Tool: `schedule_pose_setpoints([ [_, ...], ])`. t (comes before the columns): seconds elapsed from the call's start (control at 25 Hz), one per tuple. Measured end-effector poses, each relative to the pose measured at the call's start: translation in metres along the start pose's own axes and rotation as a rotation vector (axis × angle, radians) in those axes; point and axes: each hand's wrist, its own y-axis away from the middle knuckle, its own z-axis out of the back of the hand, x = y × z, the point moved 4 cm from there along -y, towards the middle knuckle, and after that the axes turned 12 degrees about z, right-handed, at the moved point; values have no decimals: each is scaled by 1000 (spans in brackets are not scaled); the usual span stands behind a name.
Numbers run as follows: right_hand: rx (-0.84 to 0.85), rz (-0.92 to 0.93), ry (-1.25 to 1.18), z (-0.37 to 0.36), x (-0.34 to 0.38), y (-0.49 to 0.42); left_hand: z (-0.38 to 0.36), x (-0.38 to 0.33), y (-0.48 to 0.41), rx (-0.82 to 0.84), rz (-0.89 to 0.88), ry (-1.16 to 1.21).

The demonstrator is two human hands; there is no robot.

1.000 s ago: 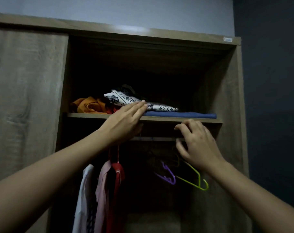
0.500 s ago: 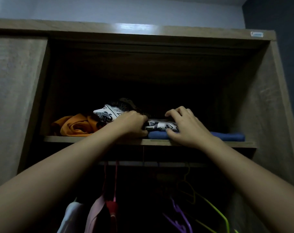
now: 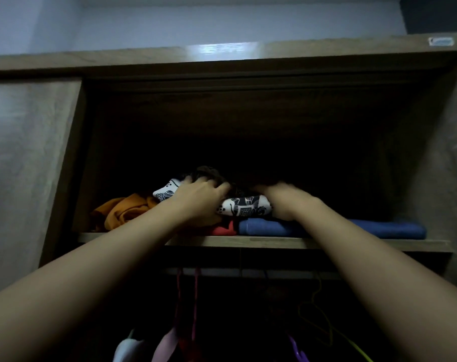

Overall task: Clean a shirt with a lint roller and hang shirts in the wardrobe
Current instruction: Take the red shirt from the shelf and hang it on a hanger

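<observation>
A black-and-white patterned shirt (image 3: pixel 244 209) lies folded on the wardrobe's upper shelf (image 3: pixel 352 244), on top of a red garment (image 3: pixel 223 229) and a folded blue shirt (image 3: pixel 379 228). My left hand (image 3: pixel 198 197) grips its left part, fingers curled over the top beside a dark garment (image 3: pixel 209 172) behind it. My right hand (image 3: pixel 282 199) is blurred and closes over the shirt's right end. No lint roller is in view.
A crumpled orange garment (image 3: pixel 122 210) sits at the shelf's left. Below the shelf runs a hanging rail (image 3: pixel 248 272) with pink (image 3: pixel 167 346) and white (image 3: pixel 128 348) clothes, a yellow-green hanger (image 3: pixel 324 327) and a purple hanger (image 3: pixel 296 351). The sliding door (image 3: pixel 26 165) covers the left.
Both hands rose from the shelf edge and rail to the patterned shirt and reached deeper over it. The view tilted up and came closer to the shelf.
</observation>
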Motion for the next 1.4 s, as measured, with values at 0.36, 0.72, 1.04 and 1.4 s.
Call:
schedule_pose_setpoints([
  [0.36,-113,-43,408,58,-48,44,29,-20,-41,-65,111,204],
  [0.72,209,-110,553,34,-99,116,29,-110,-31,70,-288,405],
  [1.04,481,-188,133,41,-116,129,21,-96,-26,252,-435,357],
  [1.4,136,152,-61,21,3,101,27,10,-19,605,59,352],
])
